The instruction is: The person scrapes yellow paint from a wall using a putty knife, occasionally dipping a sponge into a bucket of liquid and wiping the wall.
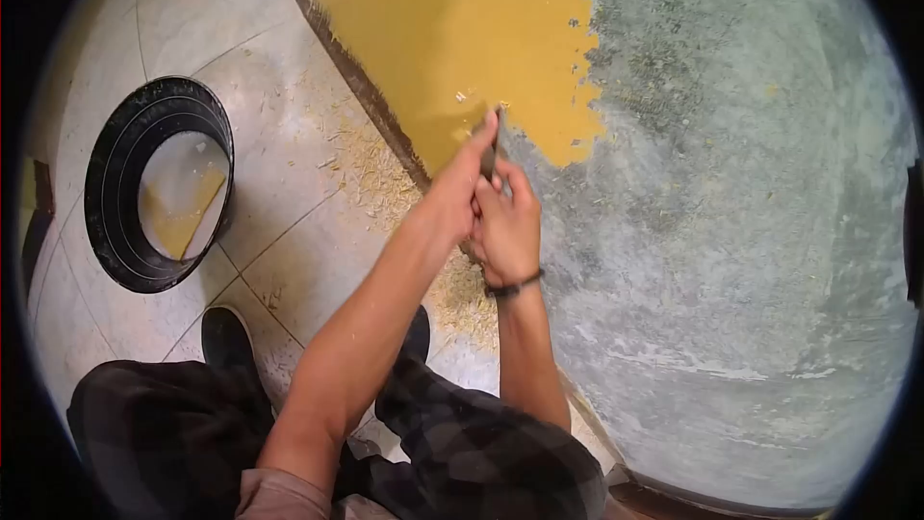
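Both of my hands are closed together round a narrow dark scraper [490, 156], its tip against the lower edge of the yellow paint [481, 29] on the wall. My left hand [466, 178] is uppermost, its thumb or finger stretched along the tool toward the tip. Just below and to the right, my right hand [510, 226], with a dark band at the wrist, grips the tool's lower part; the handle is hidden inside the hands. Bare grey wall [693, 231] shows right of and below the ragged paint edge. Small pale flakes lie at the tip.
On the tiled floor [279, 193] at left stands a black bucket [111, 197] with cloudy liquid and a yellow piece inside. Yellow shavings [366, 169] are scattered along the brown skirting [361, 87]. My dark shoes [228, 335] are on the floor below.
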`<state>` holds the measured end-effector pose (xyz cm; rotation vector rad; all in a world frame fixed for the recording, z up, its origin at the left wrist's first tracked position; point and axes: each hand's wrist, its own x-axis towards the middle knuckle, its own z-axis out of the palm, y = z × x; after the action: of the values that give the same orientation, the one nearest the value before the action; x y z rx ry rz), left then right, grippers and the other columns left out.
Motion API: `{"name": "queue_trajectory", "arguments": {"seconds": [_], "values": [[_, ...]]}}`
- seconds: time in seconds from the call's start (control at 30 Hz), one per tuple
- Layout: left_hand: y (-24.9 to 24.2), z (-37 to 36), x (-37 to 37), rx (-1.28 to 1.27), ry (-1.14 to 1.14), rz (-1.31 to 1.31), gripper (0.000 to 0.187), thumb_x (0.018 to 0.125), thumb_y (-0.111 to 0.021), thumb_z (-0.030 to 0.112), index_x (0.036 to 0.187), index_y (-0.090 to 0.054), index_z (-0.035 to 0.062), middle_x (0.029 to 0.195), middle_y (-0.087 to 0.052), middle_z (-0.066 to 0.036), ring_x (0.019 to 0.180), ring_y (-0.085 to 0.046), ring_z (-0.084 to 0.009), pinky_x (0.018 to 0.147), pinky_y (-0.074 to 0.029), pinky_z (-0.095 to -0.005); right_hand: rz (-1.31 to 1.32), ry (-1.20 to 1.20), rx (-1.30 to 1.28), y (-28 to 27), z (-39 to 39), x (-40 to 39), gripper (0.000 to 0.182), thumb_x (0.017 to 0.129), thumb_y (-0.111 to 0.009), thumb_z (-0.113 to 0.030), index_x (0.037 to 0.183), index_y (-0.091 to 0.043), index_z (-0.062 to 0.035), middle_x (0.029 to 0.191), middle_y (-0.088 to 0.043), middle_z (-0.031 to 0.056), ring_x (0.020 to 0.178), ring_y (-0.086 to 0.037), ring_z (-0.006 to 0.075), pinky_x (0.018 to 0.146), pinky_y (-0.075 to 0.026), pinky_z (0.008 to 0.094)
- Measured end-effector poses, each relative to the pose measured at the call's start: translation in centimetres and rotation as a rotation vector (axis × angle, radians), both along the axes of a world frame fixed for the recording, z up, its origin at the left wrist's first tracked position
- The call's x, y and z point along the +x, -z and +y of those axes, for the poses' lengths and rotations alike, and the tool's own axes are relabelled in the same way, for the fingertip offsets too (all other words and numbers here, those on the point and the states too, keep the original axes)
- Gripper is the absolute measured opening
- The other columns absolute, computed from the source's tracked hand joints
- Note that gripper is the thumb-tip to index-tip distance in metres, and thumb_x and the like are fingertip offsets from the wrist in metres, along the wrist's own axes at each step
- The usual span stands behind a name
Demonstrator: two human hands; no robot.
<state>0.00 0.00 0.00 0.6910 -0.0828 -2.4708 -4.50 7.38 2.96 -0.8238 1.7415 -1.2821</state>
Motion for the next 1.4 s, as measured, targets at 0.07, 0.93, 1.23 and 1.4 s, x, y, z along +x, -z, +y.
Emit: {"name": "queue_trajectory", "arguments": {"seconds": [0.07, 0.93, 1.23, 1.4], "values": [[-0.6, 2.9, -0.6, 0.0, 0.133, -0.06, 0.047, 0.079, -0.062, 0.062, 0.091, -0.054, 0.0167, 0.059, -0.045, 0.005, 0.043, -0.041, -0.0054, 0.037, -0.033, -0.0196, -0.153, 0.063, -0.027, -0.4, 3.8, -0.9, 0.035, 0.092, -0.055, -0.008, 0.124, -0.042, -0.0084, 0.076, -0.053, 0.002, 0.045, -0.041, 0.0042, 0.035, -0.028, 0.0188], [-5.0, 5.4, -1.5, 0.151, 0.158, -0.026, 0.051, 0.072, -0.068, 0.064, 0.071, -0.052, 0.0152, 0.063, -0.047, 0.004, 0.052, -0.044, -0.006, 0.041, -0.036, -0.0225, -0.128, 0.182, -0.023, -6.3, 5.6, -0.5, 0.031, 0.091, -0.055, -0.008, 0.12, -0.046, -0.0035, 0.067, -0.052, 0.0022, 0.04, -0.036, 0.0032, 0.031, -0.021, 0.0183], [-2.9, 6.0, -3.0, 0.168, 0.056, 0.026, 0.05, 0.071, -0.074, 0.057, 0.069, -0.054, 0.0111, 0.055, -0.046, -0.001, 0.043, -0.041, -0.0096, 0.036, -0.025, -0.0252, -0.055, 0.254, -0.013, -5.2, 5.8, -0.5, 0.03, 0.09, -0.055, -0.008, 0.119, -0.045, -0.0059, 0.067, -0.054, 0.0037, 0.04, -0.038, 0.003, 0.032, -0.022, 0.018], [-3.9, 5.1, -1.3, 0.198, 0.1, -0.044, 0.05, 0.069, -0.076, 0.055, 0.069, -0.054, 0.0113, 0.058, -0.048, -0.001, 0.042, -0.04, -0.0106, 0.036, -0.029, -0.0257, -0.101, 0.163, -0.019, -5.3, 5.4, 0.0, 0.028, 0.091, -0.054, -0.006, 0.117, -0.046, -0.0062, 0.066, -0.054, 0.0034, 0.041, -0.038, 0.0029, 0.033, -0.023, 0.0186]]}}
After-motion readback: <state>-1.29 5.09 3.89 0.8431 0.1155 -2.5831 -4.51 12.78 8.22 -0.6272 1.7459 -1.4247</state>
